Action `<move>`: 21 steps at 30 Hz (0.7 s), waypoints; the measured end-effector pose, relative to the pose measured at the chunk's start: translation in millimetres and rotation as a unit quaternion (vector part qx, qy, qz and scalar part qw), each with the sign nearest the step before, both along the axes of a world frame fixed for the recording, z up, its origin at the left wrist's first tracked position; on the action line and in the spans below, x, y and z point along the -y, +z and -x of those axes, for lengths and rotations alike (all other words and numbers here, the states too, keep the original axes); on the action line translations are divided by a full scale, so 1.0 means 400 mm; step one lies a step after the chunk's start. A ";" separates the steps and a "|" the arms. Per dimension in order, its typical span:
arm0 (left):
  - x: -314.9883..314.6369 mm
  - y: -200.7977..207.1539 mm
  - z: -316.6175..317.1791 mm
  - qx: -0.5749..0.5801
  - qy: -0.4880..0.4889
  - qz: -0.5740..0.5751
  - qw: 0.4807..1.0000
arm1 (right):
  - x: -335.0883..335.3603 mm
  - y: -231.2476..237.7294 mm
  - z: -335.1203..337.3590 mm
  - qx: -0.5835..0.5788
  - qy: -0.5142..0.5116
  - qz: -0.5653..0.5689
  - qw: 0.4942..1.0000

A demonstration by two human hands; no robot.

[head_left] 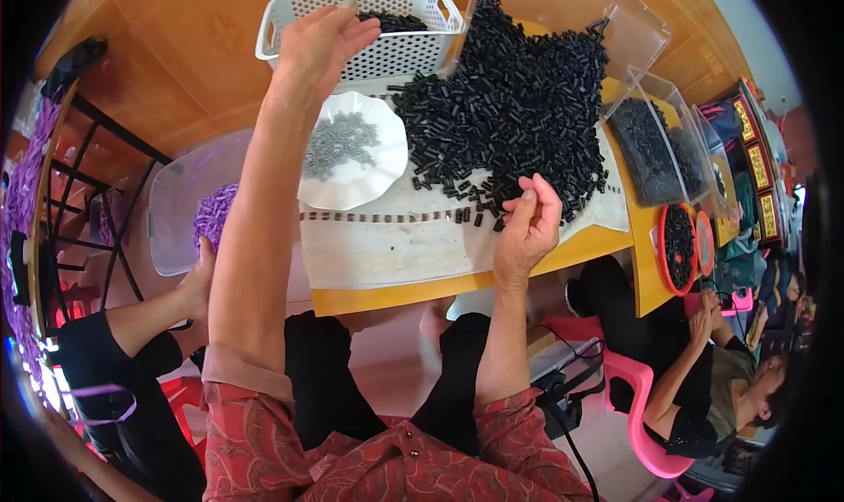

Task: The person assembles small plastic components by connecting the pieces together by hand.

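Note:
My left hand (323, 43) reaches over the near left corner of a white perforated basket (387, 55), its fingers stretched out and holding nothing that I can see. Inside that basket lie black pieces (393, 22). A large heap of small black tubular plastic pieces (505, 106) covers the right part of the table. At the heap's near edge is my right hand (527, 228), thumb and fingers curled together; whatever they hold is too small to make out. Beside my left forearm stands a white wavy-rimmed plate (387, 170) with small silvery pieces (341, 144).
A pale cloth (396, 256) lies over the yellow table (396, 300). Clear plastic bins (651, 150) and a red-rimmed tray (665, 273) hold dark pieces on the right. Purple pieces (214, 216) fill a clear tub at left. Another person (716, 388) sits at right; someone's leg and hand show at left.

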State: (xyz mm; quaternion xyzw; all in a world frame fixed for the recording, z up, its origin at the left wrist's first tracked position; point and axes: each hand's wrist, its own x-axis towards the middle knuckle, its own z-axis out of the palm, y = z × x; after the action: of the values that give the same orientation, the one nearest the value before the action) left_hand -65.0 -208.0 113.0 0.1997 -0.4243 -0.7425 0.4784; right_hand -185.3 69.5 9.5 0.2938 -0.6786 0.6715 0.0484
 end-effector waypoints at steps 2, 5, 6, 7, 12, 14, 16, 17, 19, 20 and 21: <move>-0.119 -0.008 -0.002 0.028 0.064 0.047 0.996 | -0.015 -0.004 0.025 -0.002 -0.003 -0.012 1.000; -0.274 -0.056 -0.047 0.072 0.057 0.024 0.995 | -0.031 -0.001 0.043 0.031 0.017 -0.025 0.999; -0.318 -0.072 -0.072 0.084 0.053 0.016 0.995 | -0.030 -0.003 0.043 0.033 0.018 -0.025 0.999; -0.362 -0.089 -0.086 0.100 0.061 0.002 0.993 | -0.030 -0.005 0.047 -0.016 0.029 -0.052 0.998; -0.472 -0.185 -0.119 0.130 0.042 -0.019 0.990 | -0.020 0.010 0.026 -0.094 0.086 -0.112 0.985; -0.490 -0.207 -0.118 0.139 0.033 -0.009 0.990 | -0.024 0.007 0.025 -0.109 0.104 -0.139 0.979; -0.500 -0.217 -0.119 0.157 0.017 0.004 0.987 | -0.024 0.011 0.019 -0.126 0.121 -0.194 0.965; -0.503 -0.219 -0.122 0.158 0.019 0.002 0.987 | -0.024 0.022 0.013 -0.125 0.123 -0.195 0.965; -0.507 -0.221 -0.130 0.160 -0.008 -0.012 0.987 | -0.028 0.051 0.002 -0.244 0.136 -0.263 0.923; -0.508 -0.221 -0.132 0.161 -0.007 -0.014 0.987 | -0.030 0.050 0.002 -0.250 0.158 -0.278 0.914; -0.509 -0.221 -0.135 0.161 -0.013 -0.014 0.987 | -0.031 0.058 -0.006 -0.248 0.160 -0.279 0.914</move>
State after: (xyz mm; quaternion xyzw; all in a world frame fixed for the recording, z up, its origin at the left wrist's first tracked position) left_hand -11.2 -4.5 24.6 0.3172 -0.4880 -0.7129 0.3912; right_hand -183.0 82.0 32.7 0.5573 -0.7483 0.3590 0.0234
